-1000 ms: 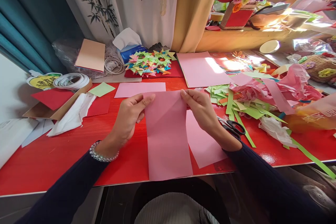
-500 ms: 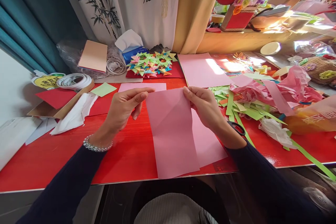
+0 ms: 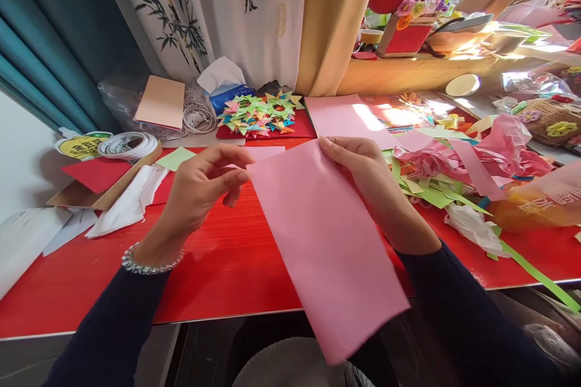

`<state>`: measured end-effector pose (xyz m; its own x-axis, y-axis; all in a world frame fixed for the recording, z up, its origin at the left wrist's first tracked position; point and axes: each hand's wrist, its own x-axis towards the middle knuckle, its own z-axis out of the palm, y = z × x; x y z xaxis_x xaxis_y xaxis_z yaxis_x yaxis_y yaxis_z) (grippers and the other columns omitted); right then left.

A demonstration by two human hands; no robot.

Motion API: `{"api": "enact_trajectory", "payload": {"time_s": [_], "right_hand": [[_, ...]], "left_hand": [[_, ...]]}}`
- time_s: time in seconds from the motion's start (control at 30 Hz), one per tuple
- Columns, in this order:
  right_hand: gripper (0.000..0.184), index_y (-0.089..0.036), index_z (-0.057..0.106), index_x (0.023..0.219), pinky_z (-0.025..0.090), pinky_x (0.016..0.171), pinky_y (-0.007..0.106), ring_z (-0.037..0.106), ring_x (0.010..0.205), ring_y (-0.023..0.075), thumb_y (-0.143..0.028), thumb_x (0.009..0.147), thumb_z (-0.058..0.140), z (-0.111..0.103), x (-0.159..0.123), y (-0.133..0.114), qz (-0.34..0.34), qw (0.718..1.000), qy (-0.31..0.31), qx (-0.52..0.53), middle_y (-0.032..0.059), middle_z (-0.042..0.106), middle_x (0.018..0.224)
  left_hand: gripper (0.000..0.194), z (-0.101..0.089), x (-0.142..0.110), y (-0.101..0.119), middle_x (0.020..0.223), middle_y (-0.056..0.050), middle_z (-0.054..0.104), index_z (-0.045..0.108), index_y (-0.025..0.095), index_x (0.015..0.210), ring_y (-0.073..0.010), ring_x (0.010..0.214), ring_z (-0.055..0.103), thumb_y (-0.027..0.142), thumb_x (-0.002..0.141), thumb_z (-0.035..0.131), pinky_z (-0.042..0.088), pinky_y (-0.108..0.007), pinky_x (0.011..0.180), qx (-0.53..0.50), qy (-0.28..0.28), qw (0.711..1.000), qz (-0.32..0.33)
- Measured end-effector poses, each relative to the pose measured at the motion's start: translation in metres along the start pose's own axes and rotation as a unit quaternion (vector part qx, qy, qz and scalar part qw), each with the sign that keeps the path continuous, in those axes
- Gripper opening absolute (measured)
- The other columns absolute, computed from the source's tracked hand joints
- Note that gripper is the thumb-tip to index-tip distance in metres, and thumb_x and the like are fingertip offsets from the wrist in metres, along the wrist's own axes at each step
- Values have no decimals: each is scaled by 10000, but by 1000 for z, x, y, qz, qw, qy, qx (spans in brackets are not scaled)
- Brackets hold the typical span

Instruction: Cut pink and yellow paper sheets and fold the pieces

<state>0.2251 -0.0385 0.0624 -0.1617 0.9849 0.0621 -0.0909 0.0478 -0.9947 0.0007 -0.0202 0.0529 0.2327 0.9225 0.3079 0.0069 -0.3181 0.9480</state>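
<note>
Head view: a pink sheet [image 3: 318, 242] is at the fingers of the right hand, slanting from them down toward the person and to the right, its lower end past the near edge of the red surface [image 3: 218, 266].
Left hand [image 3: 197, 190]: thumb and forefinger slightly parted right beside the sheet's upper left corner; whether they touch it, I cannot tell. The other fingers are loosely curled.
Right hand [image 3: 372, 184]: fingers closed on the sheet's upper right corner, thumb tip at its top edge.
Bracelet [image 3: 152, 260]: on the left wrist, behind the left fingers on the person's side.
Small pink paper [image 3: 271, 153]: flat just beyond the left fingers, partly hidden by the hand and sheet.
Green square [image 3: 176, 159]: to the left of the left fingers, overlapping a red paper.
Tape roll [image 3: 129, 145]: farther left, by a cardboard tray [image 3: 75, 196].
Folded paper stars [image 3: 258, 113]: beyond the fingers of both hands, in a colorful heap.
Large pink paper [image 3: 340, 115]: lying beyond the right fingers.
Green strips [image 3: 436, 196]: right of the right fingers, beside crumpled pink paper [image 3: 512, 139].
</note>
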Motion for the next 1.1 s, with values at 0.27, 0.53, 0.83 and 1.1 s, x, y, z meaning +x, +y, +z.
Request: {"api": "enact_trajectory", "payload": {"time_s": [0.27,0.53,0.83,1.1], "right_hand": [[383,-183,469,551,221,343,211,307,358,50,-414,821,610,-1,8,18,32,999,5,-9,-57,390,459],[395,-177,473,601,272,446,228,375,484,77,-490,826,558,-9,17,38,-11,995,2,-100,-31,421,566],[410,-199,279,582,172,476,267,239,523,84,-381,911,443,-8,17,41,-110,950,44,-290,-44,251,568],[390,-201,271,594,172,481,269,232,531,88,-337,921,433,-3,15,43,-147,937,68,-310,-44,249,572]], "left_hand": [[170,-2,6,-18,602,42,514,627,205,774,-57,430,435,295,691,745,340,-181,389,-73,-106,980,-151],[200,0,6,-23,698,9,637,655,189,720,-123,646,597,343,657,766,515,-246,616,-18,-92,988,-124],[181,9,2,-27,733,18,609,667,186,714,-100,693,565,325,660,768,480,-207,674,-18,-8,992,-128],[208,17,-4,-30,719,27,540,605,197,728,-106,687,513,311,657,764,437,-201,640,-3,39,995,-91]]}}
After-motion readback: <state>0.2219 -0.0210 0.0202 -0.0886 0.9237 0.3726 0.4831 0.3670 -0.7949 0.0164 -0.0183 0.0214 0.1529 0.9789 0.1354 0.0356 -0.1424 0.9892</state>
